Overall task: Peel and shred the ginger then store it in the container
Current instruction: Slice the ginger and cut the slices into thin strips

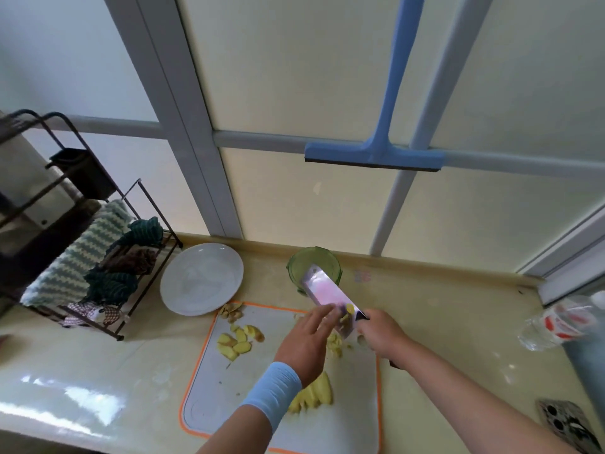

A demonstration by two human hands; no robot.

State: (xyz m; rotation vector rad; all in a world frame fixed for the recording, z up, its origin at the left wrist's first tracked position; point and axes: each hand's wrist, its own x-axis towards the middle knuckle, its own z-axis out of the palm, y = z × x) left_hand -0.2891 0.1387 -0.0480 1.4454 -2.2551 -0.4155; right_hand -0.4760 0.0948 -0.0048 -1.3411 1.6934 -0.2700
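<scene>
The right hand (376,332) is curled round the handle of the broad steel cleaver (324,291). Its tip tilts over the round green plastic container (296,265) by the counter's back edge, and the left hand (307,342), fingers straight, touches pale ginger shreds (343,317) on the blade. The shreds are best swept down the flat with fingers off the cutting edge and the tip kept inside the rim.
</scene>
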